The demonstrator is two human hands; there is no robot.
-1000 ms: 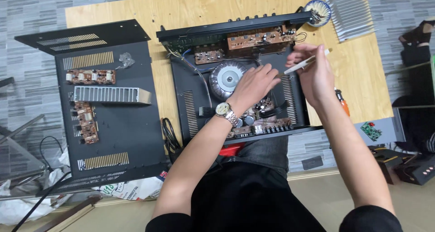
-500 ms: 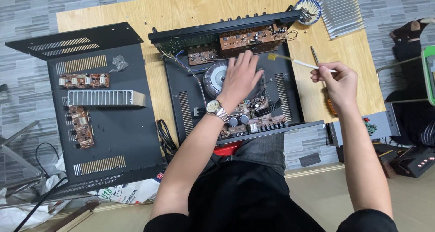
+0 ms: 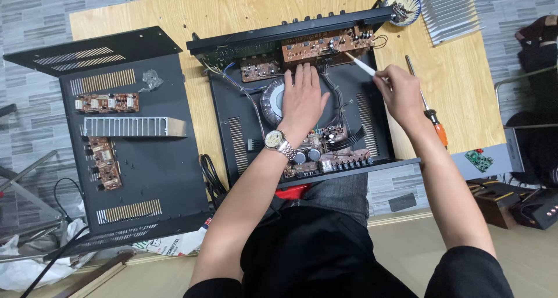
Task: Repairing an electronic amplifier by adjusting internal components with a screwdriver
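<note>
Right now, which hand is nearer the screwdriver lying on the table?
Right. The right hand is just beside the screwdriver, holding a white stick. The left hand rests inside the open case, farther away.

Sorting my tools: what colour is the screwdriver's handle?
Orange, on the screwdriver beside the right hand; head view.

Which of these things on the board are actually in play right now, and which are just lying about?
In play:
left hand flat inside open chassis
right hand holding white tool
brown circuit board at tool tip
toroid

Lying about:
cover panel
loose heatsink
screwdriver
bowl
</note>
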